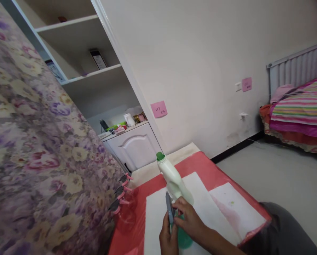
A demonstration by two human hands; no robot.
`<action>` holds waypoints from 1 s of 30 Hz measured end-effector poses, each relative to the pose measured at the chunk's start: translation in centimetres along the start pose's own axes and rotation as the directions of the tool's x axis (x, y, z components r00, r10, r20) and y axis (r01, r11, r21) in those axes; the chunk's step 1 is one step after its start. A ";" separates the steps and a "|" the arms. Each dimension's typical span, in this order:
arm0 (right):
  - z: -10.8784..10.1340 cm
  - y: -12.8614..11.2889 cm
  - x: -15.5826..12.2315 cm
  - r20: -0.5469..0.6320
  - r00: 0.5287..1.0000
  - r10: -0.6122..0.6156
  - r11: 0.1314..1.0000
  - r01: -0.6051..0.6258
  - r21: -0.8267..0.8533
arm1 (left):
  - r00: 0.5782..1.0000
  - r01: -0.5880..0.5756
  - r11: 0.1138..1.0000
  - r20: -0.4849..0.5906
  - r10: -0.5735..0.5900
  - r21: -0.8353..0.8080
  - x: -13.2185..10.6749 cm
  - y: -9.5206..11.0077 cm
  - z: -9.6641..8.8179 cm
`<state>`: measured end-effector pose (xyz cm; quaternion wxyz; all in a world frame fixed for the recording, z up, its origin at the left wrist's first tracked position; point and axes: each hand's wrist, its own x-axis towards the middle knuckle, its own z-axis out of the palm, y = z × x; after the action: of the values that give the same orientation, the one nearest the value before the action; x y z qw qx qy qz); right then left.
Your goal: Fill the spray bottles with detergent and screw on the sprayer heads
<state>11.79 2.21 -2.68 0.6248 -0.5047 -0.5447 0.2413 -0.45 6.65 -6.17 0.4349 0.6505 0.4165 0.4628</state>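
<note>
Low in the head view, my left hand (169, 235) is closed around the lower part of a slim grey piece (169, 208) that points up and away. My right hand (189, 216) meets it from the right, its fingers pinched at the grey piece's side. What exactly this piece is I cannot make out. Under my right hand shows a green rounded object (184, 238), mostly covered. Just beyond my hands is a pale green plastic bottle (171, 175) with a green spout in its open neck. It rests on a white sheet (154, 216).
Several clear bottles with pink spray heads (121, 195) stand at the table's left edge. A second white sheet (243, 205), stained pink, lies right on the red table cover (190, 163). A floral curtain (41, 159) hangs left; a white cabinet (134, 147) stands behind.
</note>
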 end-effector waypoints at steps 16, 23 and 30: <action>-2.2 0.1 1.2 0.197 0.980 0.014 1.000 -0.016 0.009 | 0.999 0.048 0.973 0.007 -0.047 -0.227 -0.2 -1.5 1.0; 0.3 1.2 0.2 -0.054 0.993 0.103 0.992 -0.107 -0.072 | 0.996 0.077 0.988 0.048 -0.071 -0.137 -0.2 -0.9 0.0; -0.5 0.1 -0.5 0.003 0.999 0.044 0.987 -0.043 -0.158 | 0.997 0.046 0.988 0.061 -0.037 -0.150 -0.8 0.1 0.0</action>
<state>12.09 1.61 -2.91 0.5757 -0.5636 -0.5529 0.2127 -0.61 5.84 -6.31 0.5044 0.6200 0.3809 0.4649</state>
